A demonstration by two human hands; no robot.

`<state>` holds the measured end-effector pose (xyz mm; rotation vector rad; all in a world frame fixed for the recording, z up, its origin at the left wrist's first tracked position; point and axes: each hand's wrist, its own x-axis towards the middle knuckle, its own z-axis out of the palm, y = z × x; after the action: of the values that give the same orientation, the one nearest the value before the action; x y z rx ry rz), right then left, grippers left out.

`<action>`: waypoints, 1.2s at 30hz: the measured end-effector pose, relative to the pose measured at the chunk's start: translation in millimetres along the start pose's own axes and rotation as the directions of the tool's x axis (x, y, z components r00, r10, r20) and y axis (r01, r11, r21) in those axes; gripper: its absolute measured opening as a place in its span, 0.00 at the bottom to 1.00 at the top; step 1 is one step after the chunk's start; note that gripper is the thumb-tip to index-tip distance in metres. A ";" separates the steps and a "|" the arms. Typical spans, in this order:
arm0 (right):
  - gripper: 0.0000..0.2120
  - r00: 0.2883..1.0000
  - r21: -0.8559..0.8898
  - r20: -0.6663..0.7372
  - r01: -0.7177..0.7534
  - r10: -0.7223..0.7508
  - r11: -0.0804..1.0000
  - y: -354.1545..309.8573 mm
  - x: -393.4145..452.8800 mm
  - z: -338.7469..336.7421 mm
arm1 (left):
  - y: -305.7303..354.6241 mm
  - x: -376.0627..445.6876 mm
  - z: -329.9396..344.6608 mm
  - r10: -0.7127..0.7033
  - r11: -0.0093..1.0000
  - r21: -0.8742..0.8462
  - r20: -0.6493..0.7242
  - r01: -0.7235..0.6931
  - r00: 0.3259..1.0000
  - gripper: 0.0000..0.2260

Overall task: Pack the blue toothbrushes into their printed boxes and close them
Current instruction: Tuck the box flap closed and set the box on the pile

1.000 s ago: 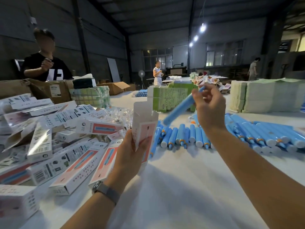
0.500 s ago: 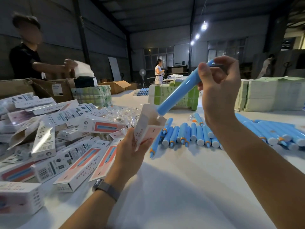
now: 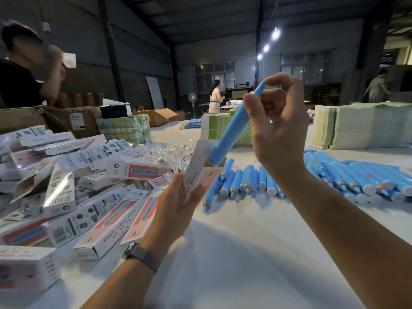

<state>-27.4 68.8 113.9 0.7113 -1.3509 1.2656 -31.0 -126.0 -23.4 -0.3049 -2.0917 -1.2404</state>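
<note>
Head view: the right hand (image 3: 276, 128) is raised above the white worktop (image 3: 234, 253), forearm running down to the lower right corner, thumb and fingertips pinching the upper end of a blue toothbrush (image 3: 234, 126). The toothbrush is tilted, its long axis running from upper right down to lower left, and its lower end sits in the open mouth of a box (image 3: 200, 172). The left hand (image 3: 178, 204) grips that box from below, mouth up and flaps standing open, a watch (image 3: 140, 255) on the wrist.

Left of the hands lies a pile of boxes (image 3: 66, 186), reaching the worktop's left edge. Beyond the hands a row of toothbrushes (image 3: 249, 181) lies side by side, with another heap (image 3: 356, 177) to the right. The near worktop between the forearms is bare white surface.
</note>
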 end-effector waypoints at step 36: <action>0.16 0.464 -0.503 0.773 0.034 0.432 0.864 86.4 -73.0 85.3 | -10.8 10.5 -8.9 -0.141 0.990 -0.047 -0.441 0.134 0.887 0.07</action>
<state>-117.3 -7.3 35.2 0.9114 -2.5725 0.6342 -40.5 -140.5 -21.2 0.1193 -1.7289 -1.2680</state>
